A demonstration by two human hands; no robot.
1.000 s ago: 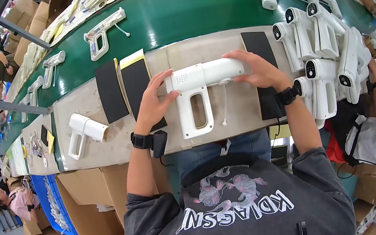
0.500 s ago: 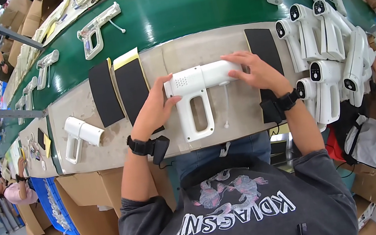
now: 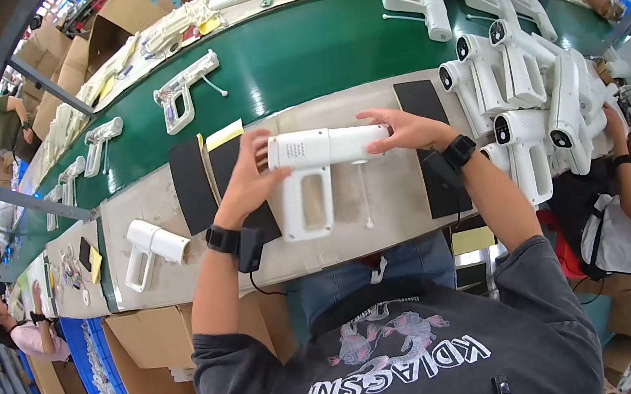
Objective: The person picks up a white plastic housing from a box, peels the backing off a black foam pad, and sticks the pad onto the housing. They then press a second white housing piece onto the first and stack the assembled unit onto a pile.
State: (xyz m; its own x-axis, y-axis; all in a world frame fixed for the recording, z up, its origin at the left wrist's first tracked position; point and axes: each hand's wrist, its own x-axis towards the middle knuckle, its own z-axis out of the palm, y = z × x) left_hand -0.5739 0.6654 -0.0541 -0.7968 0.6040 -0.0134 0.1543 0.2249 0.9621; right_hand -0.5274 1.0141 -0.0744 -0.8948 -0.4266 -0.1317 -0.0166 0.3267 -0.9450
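A white gun-shaped housing (image 3: 308, 151) with a loop handle is held level between my two hands just over the grey work surface. My left hand (image 3: 252, 176) has its thumb and fingers around the left end, beside a patch of small holes. The right end of the barrel is between the thumb and fingers of my right hand (image 3: 409, 131). A thin white tube (image 3: 367, 198) with a rounded tip hangs under the barrel. Black pads (image 3: 193, 186) lie by my left hand, and another black pad (image 3: 418, 100) lies under my right hand.
A second white gun-shaped housing (image 3: 160, 241) lies to the left. Finished-looking white units with black panels (image 3: 522, 125) pile up at the right. Beyond runs a green conveyor belt (image 3: 277, 66) carrying open housings (image 3: 185, 93). Co-workers sit on both sides; cardboard boxes (image 3: 152, 341) stand below.
My right hand has slid from the top of the barrel to its right end. The housing appears slightly lifted or shifted left, its handle now blurred. The whole view has tilted a little.
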